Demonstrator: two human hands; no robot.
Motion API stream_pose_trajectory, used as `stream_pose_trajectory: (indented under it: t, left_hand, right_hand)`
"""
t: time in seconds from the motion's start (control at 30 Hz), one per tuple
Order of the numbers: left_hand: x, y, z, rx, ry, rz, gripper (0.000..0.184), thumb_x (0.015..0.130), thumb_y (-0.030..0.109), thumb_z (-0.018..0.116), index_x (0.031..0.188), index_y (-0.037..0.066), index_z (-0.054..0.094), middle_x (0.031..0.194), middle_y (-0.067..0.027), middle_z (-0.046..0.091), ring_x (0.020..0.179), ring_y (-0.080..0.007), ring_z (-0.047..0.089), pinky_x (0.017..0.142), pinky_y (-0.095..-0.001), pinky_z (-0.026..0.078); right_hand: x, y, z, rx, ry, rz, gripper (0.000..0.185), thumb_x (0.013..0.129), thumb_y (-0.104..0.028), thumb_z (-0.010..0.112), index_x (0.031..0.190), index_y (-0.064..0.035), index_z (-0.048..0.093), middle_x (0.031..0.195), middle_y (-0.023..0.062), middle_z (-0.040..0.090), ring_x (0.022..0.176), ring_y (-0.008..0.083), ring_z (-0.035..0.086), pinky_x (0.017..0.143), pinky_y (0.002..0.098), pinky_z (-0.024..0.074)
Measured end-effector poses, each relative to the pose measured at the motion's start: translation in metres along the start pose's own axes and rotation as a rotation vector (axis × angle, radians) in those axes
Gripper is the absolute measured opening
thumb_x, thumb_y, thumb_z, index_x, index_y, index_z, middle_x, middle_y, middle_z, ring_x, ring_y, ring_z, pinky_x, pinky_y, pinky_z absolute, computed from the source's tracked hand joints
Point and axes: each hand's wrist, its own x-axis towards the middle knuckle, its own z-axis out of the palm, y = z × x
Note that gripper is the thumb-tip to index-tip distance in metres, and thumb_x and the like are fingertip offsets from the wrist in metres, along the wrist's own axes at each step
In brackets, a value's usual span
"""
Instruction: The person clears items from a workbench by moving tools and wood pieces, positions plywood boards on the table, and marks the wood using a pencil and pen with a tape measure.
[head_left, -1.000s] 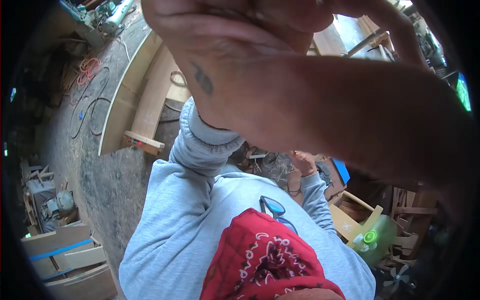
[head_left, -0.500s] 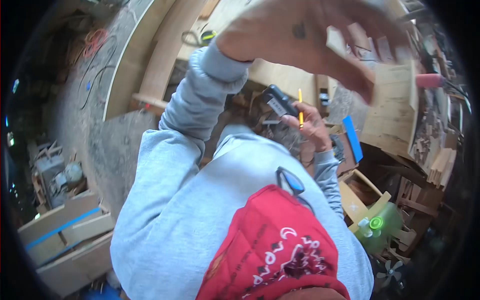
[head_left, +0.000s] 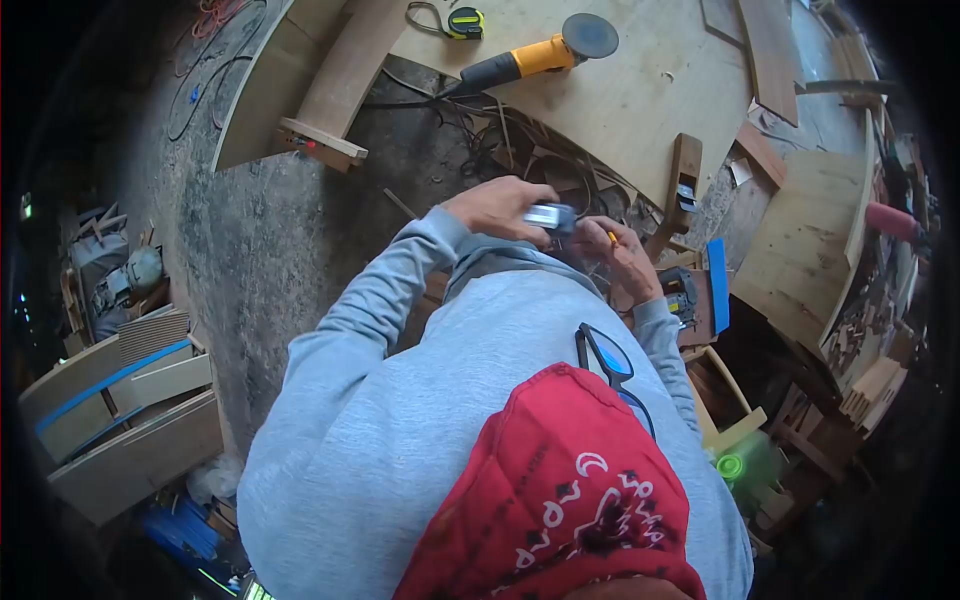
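Note:
My left hand (head_left: 497, 208) is closed on a small dark device (head_left: 549, 217) with a pale label, in front of my waist. The device is smeared by motion. Close beside it, my right hand (head_left: 622, 258) has its fingers curled round a yellow pencil (head_left: 612, 239), of which only a short bit shows. The right fingertips meet the far end of the device; whether they grip it I cannot tell. Beyond my hands lies a plywood sheet (head_left: 640, 110) with a yellow and black angle grinder (head_left: 535, 58) on it. A wooden hand plane (head_left: 683, 185) is right of my hands.
A tape measure (head_left: 465, 22) lies at the plywood's far left. Long boards (head_left: 335, 85) stand on the left, with cables on the floor. A blue-edged board (head_left: 718, 285) and a yellow wooden frame (head_left: 735, 430) are at right. Stacked panels (head_left: 140, 440) lie lower left.
My left hand has come down from close to the camera to the device, which was in my right hand. The view has shifted, and the grinder and hand plane now show clearly.

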Motion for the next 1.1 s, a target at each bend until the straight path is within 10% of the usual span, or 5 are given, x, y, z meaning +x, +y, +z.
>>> stream_pose_trajectory:
  t: [0.23,0.57,0.67,0.87,1.1]
  left_hand:
    - [-0.051,-0.171,0.084,0.001,0.197,-0.376,0.059,0.074,0.052,0.074,0.105,0.003,0.069,0.1,-0.0221,0.07,0.095,-0.0379,0.067,0.082,-0.0426,0.052]
    - [-0.078,-0.162,0.074,-0.229,-0.002,-0.327,0.048,0.088,0.032,0.068,0.13,0.009,0.06,0.116,-0.0102,0.066,0.104,-0.019,0.061,0.085,-0.0333,0.051]
    - [-0.109,-0.079,0.028,-0.746,-0.223,-0.689,0.049,0.086,0.023,0.07,0.132,0.01,0.061,0.116,-0.0027,0.064,0.103,-0.0125,0.058,0.079,-0.0279,0.051]
    - [-0.067,-0.075,0.036,-0.552,0.175,-0.192,0.051,0.085,0.033,0.068,0.13,0.009,0.061,0.102,0.0007,0.068,0.072,-0.0051,0.056,0.061,-0.0184,0.04]
    - [0.029,-0.02,0.062,-0.973,-0.085,-0.265,0.046,0.091,0.029,0.062,0.129,0.004,0.059,0.1,-0.0053,0.07,0.077,-0.0119,0.063,0.062,-0.0233,0.049]
  right_hand:
    - [-0.03,0.217,-0.118,-0.313,0.075,0.018,0.033,0.089,-0.027,0.067,0.11,-0.0016,0.068,0.093,0.0037,0.067,0.091,0.0119,0.058,0.083,0.028,0.0475]
    - [-0.041,0.233,-0.116,-0.225,0.229,0.177,0.029,0.081,-0.011,0.067,0.108,0.0006,0.068,0.093,0.0026,0.067,0.085,0.0122,0.059,0.077,0.0274,0.0479]
    - [-0.038,0.232,-0.117,-0.351,0.256,0.159,0.028,0.076,-0.015,0.073,0.1,0.0001,0.072,0.087,0.007,0.071,0.082,0.0143,0.063,0.075,0.0285,0.0498]
    - [-0.032,0.192,-0.105,-0.671,0.303,0.155,0.031,0.077,-0.024,0.073,0.096,0.0,0.072,0.09,0.0114,0.073,0.085,0.0212,0.068,0.077,0.0323,0.052]
    - [-0.028,0.083,-0.066,-0.02,0.41,-0.043,0.022,0.093,-0.027,0.062,0.092,-0.005,0.068,0.087,0.0044,0.067,0.079,0.0109,0.059,0.073,0.0275,0.0471]
